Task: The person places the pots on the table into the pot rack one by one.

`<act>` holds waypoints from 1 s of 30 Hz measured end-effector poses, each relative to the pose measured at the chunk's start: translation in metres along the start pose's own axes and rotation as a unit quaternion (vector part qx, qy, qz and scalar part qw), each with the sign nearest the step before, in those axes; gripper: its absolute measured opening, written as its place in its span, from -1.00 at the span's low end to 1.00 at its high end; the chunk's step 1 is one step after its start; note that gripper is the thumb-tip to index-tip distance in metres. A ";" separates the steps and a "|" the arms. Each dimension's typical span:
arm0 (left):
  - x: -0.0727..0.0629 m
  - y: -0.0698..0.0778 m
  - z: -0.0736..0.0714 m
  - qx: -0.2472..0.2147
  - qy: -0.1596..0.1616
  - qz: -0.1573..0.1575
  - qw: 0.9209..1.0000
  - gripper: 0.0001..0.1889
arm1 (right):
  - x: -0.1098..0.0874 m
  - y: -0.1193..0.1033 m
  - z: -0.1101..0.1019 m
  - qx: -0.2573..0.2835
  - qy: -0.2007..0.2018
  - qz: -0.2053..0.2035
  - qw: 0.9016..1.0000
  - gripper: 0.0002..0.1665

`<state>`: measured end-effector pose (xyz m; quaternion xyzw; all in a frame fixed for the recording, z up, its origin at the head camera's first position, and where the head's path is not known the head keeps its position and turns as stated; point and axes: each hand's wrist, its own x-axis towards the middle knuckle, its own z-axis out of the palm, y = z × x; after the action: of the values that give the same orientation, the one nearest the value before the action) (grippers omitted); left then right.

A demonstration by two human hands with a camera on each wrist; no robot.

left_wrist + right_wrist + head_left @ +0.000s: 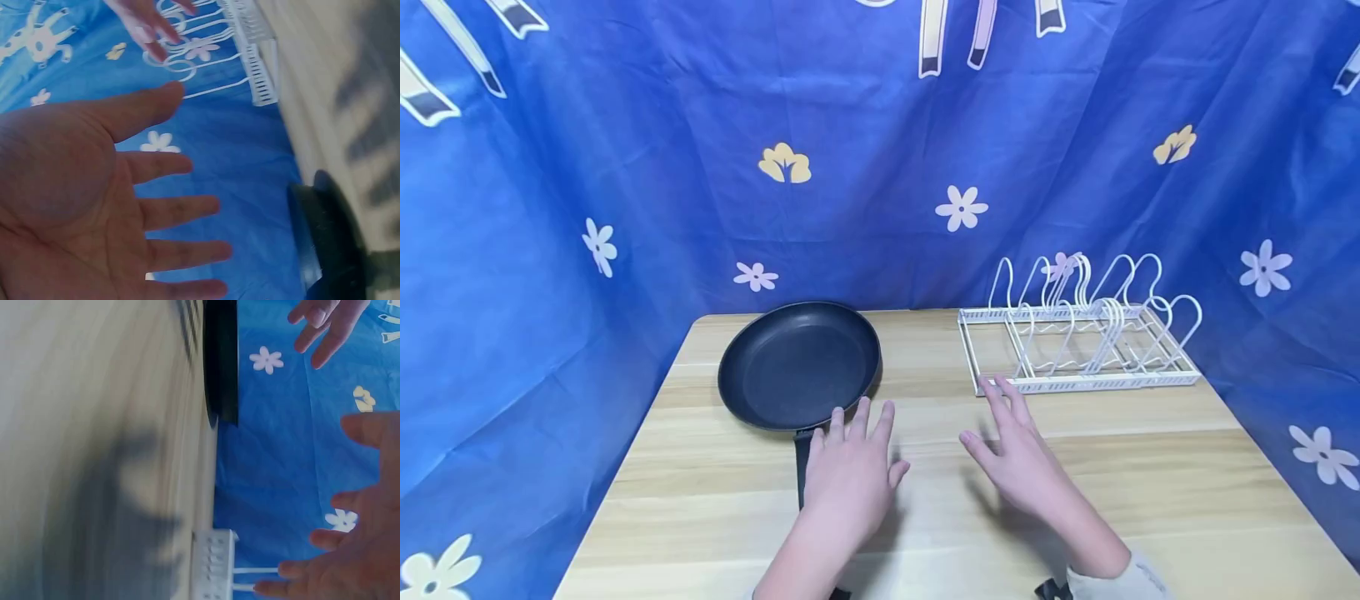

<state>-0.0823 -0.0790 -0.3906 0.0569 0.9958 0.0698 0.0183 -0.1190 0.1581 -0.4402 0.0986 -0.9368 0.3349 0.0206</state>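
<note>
A black frying pan [801, 367] lies at the left of the table, its handle [802, 467] pointing toward the near edge. Over part of that handle, in the head view, is my left hand [853, 475], fingers spread and holding nothing; its bare palm [62, 194] shows in the left wrist view. My right hand [1018, 462] hovers above the table in front of a white wire rack [1075, 383], its fingers extended and holding nothing. In the right wrist view, the right hand [356, 550] is apart from the table surface.
The rack has several upright wire loops [1108, 325] and stands at the back right. A light wooden table [925, 517] carries everything. Blue patterned cloth [865, 233] hangs behind it and at both sides.
</note>
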 end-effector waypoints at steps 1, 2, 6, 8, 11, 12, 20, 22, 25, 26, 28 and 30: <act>-0.004 -0.001 -0.002 0.004 -0.002 0.001 1.000 -0.22 | 0.001 -0.001 0.002 0.025 -0.003 0.001 1.000 0.01; -0.008 -0.003 -0.004 0.004 -0.002 0.000 1.000 -0.23 | 0.002 -0.002 0.003 0.049 -0.008 0.004 0.999 -0.01; -0.019 -0.013 -0.008 -0.009 0.001 0.004 1.000 -0.24 | 0.007 -0.005 0.009 0.140 -0.040 0.012 0.989 -0.05; -0.023 -0.020 -0.007 -0.020 0.019 0.016 0.999 -0.25 | 0.011 -0.005 0.013 0.190 -0.064 0.012 0.980 -0.04; -0.027 -0.032 -0.002 -0.036 0.060 0.039 0.997 -0.27 | 0.016 -0.007 0.018 0.270 -0.100 0.014 0.958 -0.01; -0.028 -0.036 -0.001 -0.042 0.074 0.044 0.995 -0.29 | 0.018 -0.008 0.020 0.290 -0.109 0.015 0.951 0.00; -0.040 -0.063 0.007 -0.135 0.088 -0.015 0.987 -0.56 | 0.028 -0.024 0.043 0.387 -0.142 0.062 0.909 -0.04; -0.041 -0.070 0.009 -0.142 0.070 -0.043 0.986 -0.53 | 0.028 -0.029 0.049 0.403 -0.153 0.068 0.900 -0.05; -0.044 -0.082 0.014 -0.145 0.039 -0.077 0.986 -0.38 | 0.029 -0.036 0.057 0.416 -0.172 0.067 0.891 -0.09; -0.045 -0.085 0.016 -0.147 0.028 -0.086 0.985 -0.31 | 0.029 -0.039 0.059 0.419 -0.178 0.066 0.888 -0.10; -0.045 -0.091 0.021 -0.164 0.004 -0.098 0.982 -0.20 | 0.029 -0.043 0.064 0.428 -0.190 0.064 0.881 -0.11; -0.045 -0.095 0.026 -0.205 -0.019 -0.106 0.973 -0.13 | 0.029 -0.047 0.069 0.436 -0.202 0.065 0.875 -0.11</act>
<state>-0.0474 -0.1743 -0.4285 -0.0524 0.9602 0.2688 0.0554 -0.1362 0.0736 -0.4615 0.1022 -0.6840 0.6828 -0.2356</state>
